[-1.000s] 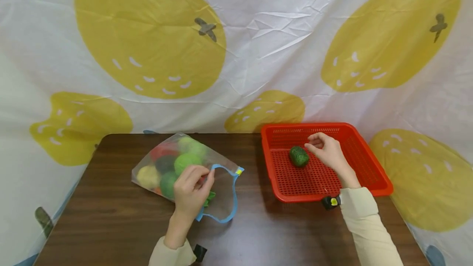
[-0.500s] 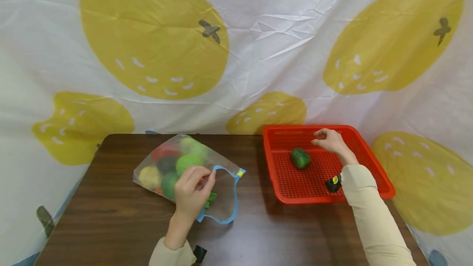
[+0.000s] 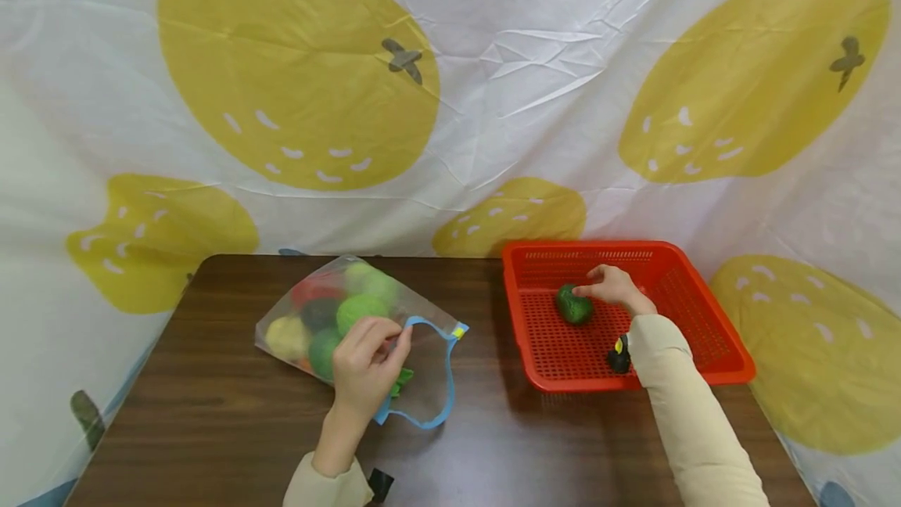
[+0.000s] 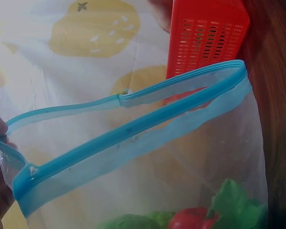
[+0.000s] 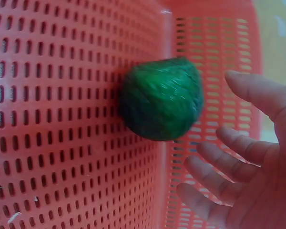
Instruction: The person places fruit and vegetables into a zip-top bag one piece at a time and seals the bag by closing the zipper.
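Note:
My left hand (image 3: 367,362) pinches the blue zip edge (image 4: 133,125) of a see-through zipper bag (image 3: 263,327), keeping its mouth apart. Several toy-like fruits and vegetables lie inside it, among them a yellow round one (image 3: 286,337), a red one with a green top (image 4: 193,218) and a green leafy piece (image 4: 236,205). On the right, a dark green, bumpy avocado (image 3: 573,311) sits on the floor of a red plastic basket (image 3: 531,374). Over the basket, my right hand (image 3: 611,286) reaches toward the avocado, fingers spread and holding nothing in the right wrist view.
The bag and the basket stand on a dark brown wooden table (image 3: 486,452), with a strip of tabletop between them. Behind hangs a white cloth (image 3: 493,116) printed with yellow fruit. The basket's walls rise around the avocado.
My right hand first drew back up and to the right from the avocado, then came down and left, close to it. The left hand keeps its pinch on the bag's edge.

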### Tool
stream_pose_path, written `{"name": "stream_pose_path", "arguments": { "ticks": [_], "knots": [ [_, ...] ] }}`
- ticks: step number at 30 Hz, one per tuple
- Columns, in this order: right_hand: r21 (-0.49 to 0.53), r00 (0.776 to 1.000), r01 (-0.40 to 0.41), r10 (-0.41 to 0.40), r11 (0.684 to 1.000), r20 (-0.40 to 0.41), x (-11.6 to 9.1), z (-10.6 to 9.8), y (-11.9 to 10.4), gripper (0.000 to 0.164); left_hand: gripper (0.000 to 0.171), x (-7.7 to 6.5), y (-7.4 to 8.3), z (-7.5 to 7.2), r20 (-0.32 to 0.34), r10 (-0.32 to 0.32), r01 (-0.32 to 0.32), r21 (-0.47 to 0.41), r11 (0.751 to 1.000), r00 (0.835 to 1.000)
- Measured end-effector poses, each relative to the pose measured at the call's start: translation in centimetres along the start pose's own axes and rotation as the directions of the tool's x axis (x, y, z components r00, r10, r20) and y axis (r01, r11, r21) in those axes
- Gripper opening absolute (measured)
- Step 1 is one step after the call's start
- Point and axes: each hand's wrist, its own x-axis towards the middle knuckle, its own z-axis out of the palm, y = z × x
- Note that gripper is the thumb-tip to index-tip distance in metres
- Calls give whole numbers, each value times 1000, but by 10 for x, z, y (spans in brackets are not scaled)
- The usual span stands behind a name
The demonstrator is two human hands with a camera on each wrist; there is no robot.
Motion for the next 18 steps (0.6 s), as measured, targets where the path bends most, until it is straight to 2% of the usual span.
{"name": "stream_pose_path", "arguments": {
  "ticks": [3, 8, 18],
  "knots": [
    [-71, 999, 18, -15, 997, 45, 3, 8, -1, 61, 24, 0, 0, 0, -2, 4, -4, 0, 1000, 1000],
    [-156, 997, 8, 5, 988, 83, 8, 19, -1, 64, 24, 0, 0, -1, -4, 7, -7, 2, 1000, 1000],
    [-140, 998, -5, 12, 990, 55, 11, 25, 0, 62, 25, -2, -1, -2, 0, -2, 2, -2, 1000, 1000]
  ]
}}
